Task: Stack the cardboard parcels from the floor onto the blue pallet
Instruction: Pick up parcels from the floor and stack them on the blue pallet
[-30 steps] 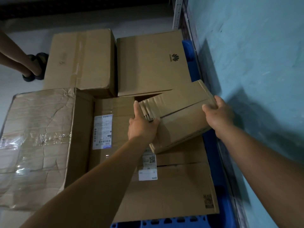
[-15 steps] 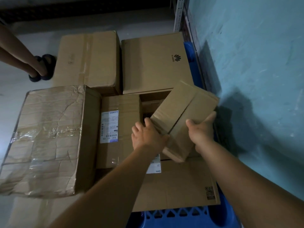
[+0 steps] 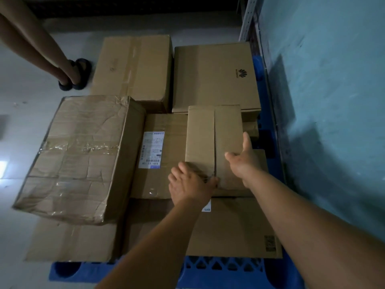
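Note:
A small plain cardboard parcel [image 3: 212, 138] lies flat on top of the stacked parcels, beside a labelled parcel [image 3: 160, 155]. My left hand [image 3: 191, 184] curls over its near edge at the near left corner. My right hand [image 3: 242, 159] rests flat on its top near the right edge, fingers spread and thumb pointing away from me. The blue pallet [image 3: 220, 270] shows under the stack at the front and along the right side. A large crumpled, taped parcel [image 3: 79, 155] sits highest on the left.
Behind stand a parcel with a printed logo [image 3: 212, 76] and a taped one [image 3: 135, 65]. A low wide parcel [image 3: 229, 228] lies nearest me. Another person's legs in dark sandals [image 3: 75, 74] stand at the back left. A teal wall [image 3: 333, 101] runs close along the right.
The small parcel was tilted and held up in both hands; now it is turned and laid flat on the stack. My right hand moved from its side onto its top.

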Tool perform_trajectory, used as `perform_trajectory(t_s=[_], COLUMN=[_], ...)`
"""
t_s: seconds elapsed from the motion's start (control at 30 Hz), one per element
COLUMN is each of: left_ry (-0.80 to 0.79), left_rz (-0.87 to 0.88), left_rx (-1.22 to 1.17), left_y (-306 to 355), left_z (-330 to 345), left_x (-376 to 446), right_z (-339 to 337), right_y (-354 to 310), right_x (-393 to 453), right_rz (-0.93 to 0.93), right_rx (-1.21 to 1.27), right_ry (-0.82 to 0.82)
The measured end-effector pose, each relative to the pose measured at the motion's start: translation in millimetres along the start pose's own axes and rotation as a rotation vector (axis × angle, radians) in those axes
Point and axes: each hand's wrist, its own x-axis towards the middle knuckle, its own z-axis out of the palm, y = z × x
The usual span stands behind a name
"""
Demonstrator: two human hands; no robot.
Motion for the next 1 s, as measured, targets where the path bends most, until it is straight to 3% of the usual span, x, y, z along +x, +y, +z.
perform_trajectory(t_s=[0.23,0.5,0.77,1.0], left_ry=[-0.004,0.083,0.165,0.32], left_rz=[-0.008,0.03,-0.002,-0.106], left_rx=[-0.179,-0.661,-0.957,-1.131], left_y=[-4.8,-42.1,-125.2,-227.6], left_z=[-2.4,-21.4,-71.2,-118.6], left_x=[-5.6,-42.0,-122.6,-202.2], right_z=[0.0,17.5,71.2,140.4], right_y=[0.0,0.6,-10.2,-18.4], right_x=[-12.1,-76.9,-198.0,-317.1], right_rz=[-0.032,-0.243,-0.388,-0.442], right_rx=[-0.02,-0.054,0.057,0.136], right_ry=[0.053,0.146,0.034,-0.187])
